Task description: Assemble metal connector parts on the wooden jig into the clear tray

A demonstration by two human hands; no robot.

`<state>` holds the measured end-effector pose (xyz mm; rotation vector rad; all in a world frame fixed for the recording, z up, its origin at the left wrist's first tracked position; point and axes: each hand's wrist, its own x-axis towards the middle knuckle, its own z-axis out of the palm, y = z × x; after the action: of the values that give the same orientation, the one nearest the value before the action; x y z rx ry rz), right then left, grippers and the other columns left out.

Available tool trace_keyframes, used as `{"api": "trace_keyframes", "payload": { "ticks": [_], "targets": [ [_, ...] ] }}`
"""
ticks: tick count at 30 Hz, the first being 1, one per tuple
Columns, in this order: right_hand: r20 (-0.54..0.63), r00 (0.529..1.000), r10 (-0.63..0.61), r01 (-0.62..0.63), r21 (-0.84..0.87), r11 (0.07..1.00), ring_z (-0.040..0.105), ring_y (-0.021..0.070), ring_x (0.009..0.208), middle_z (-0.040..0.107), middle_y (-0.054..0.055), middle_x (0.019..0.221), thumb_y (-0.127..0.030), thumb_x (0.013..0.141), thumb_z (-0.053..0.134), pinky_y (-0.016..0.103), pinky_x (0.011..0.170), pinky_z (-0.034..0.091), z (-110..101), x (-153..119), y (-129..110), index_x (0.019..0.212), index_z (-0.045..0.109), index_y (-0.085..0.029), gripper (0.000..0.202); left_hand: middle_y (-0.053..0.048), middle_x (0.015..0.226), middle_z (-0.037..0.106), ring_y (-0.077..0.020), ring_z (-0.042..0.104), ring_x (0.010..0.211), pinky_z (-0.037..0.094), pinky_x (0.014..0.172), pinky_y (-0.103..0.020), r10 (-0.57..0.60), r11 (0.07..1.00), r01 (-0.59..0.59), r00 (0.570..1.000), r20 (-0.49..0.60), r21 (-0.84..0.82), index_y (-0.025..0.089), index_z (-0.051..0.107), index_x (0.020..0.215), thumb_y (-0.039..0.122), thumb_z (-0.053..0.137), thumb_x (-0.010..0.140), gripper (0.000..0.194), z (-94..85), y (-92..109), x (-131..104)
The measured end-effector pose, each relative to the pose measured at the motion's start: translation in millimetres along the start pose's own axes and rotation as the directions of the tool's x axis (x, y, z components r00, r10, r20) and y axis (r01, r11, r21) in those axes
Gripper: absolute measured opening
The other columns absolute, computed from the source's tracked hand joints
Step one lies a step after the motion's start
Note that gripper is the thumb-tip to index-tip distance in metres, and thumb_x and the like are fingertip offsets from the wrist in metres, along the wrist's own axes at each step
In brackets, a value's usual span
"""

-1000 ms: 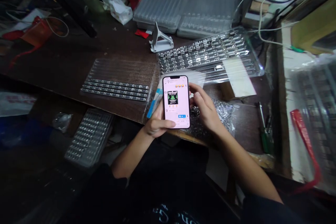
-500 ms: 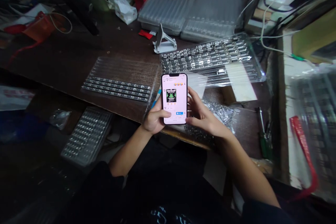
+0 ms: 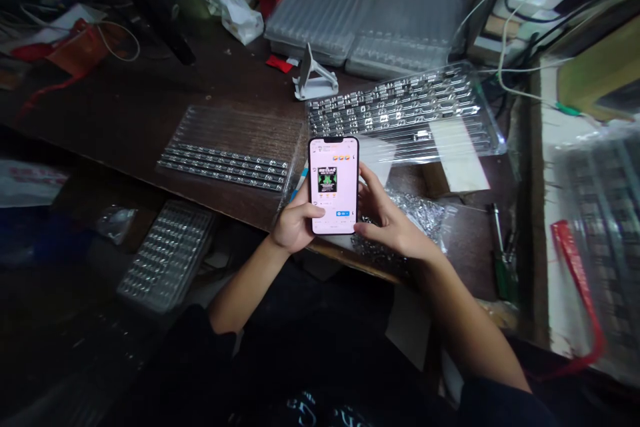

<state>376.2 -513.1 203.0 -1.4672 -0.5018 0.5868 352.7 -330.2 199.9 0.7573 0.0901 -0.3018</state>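
Note:
A lit phone (image 3: 333,187) is held upright between both hands, over the near edge of the dark table. My left hand (image 3: 295,221) wraps its lower left side, the thumb lying on the screen. My right hand (image 3: 385,217) grips the lower right side, with fingers behind the edge and the thumb at the bottom corner. Just behind the phone lies a clear tray (image 3: 400,107) filled with small metal parts. To the left sits another ribbed tray (image 3: 225,147) with several rows of parts. A bag of small metal pieces (image 3: 417,217) is beside my right hand.
A white phone stand (image 3: 315,80) stands behind the phone. Stacked clear trays (image 3: 320,10) are at the back. Green-handled tools (image 3: 506,273) lie at the right, near a red strap (image 3: 577,287). More filled trays (image 3: 163,257) sit below the table's left edge.
The phone and both hands appear almost unmoved. The left thumb stays on the screen, and the whole view has shifted very slightly.

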Motion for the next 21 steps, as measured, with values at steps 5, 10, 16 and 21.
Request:
{"api": "trace_keyframes", "payload": {
  "ticks": [5, 10, 16, 21],
  "targets": [
    [-0.03, 1.0, -0.004, 0.004, 0.008, 1.0, 0.052, 0.0325, 0.134, 0.041, 0.007, 0.159, -0.033, 0.084, 0.063, 0.048, 0.101, 0.052, 1.8, 0.2, -0.3, 0.163, 0.001, -0.033, 0.1, -0.005, 0.139, 0.064, -0.0346, 0.053, 0.136, 0.039, 0.117, -0.055, 0.016, 1.0, -0.016, 1.0, -0.013, 0.011, 0.029, 0.043, 0.151, 0.015, 0.064, 0.069, 0.086, 0.6, -1.5, 1.7],
    [-0.088, 0.996, -0.017, 0.013, -0.046, 0.999, 0.045, 0.0322, 0.14, 0.043, 0.007, 0.158, -0.032, 0.087, 0.062, 0.051, 0.115, 0.041, 4.2, 0.6, -1.5, 0.163, 0.008, -0.031, 0.093, -0.003, 0.139, 0.065, -0.0334, 0.053, 0.137, 0.04, 0.117, -0.053, 0.028, 0.999, -0.028, 0.998, -0.048, 0.019, 0.03, 0.045, 0.149, 0.017, 0.063, 0.076, 0.077, 1.6, -4.4, 4.6],
    [-0.128, 0.99, -0.062, 0.053, -0.077, 0.996, 0.04, 0.0314, 0.145, 0.034, 0.006, 0.164, -0.034, 0.09, 0.062, 0.053, 0.12, 0.035, 4.4, 2.5, 3.5, 0.162, 0.014, -0.031, 0.086, -0.004, 0.14, 0.064, -0.0326, 0.054, 0.136, 0.041, 0.116, -0.05, 0.033, 0.998, -0.028, 0.994, -0.1, 0.05, 0.027, 0.048, 0.148, 0.021, 0.061, 0.081, 0.068, 2.1, -6.7, 6.8],
    [-0.137, 0.988, -0.067, 0.061, -0.05, 0.997, 0.041, 0.0301, 0.144, 0.036, 0.005, 0.163, -0.035, 0.091, 0.061, 0.052, 0.119, 0.035, 4.3, 3.5, 7.1, 0.161, 0.019, -0.031, 0.081, -0.004, 0.138, 0.066, -0.032, 0.055, 0.135, 0.042, 0.115, -0.049, 0.034, 0.998, -0.029, 0.993, -0.109, 0.052, 0.027, 0.05, 0.145, 0.022, 0.063, 0.08, 0.066, 3.2, -7.3, 7.4]
  ]
}}
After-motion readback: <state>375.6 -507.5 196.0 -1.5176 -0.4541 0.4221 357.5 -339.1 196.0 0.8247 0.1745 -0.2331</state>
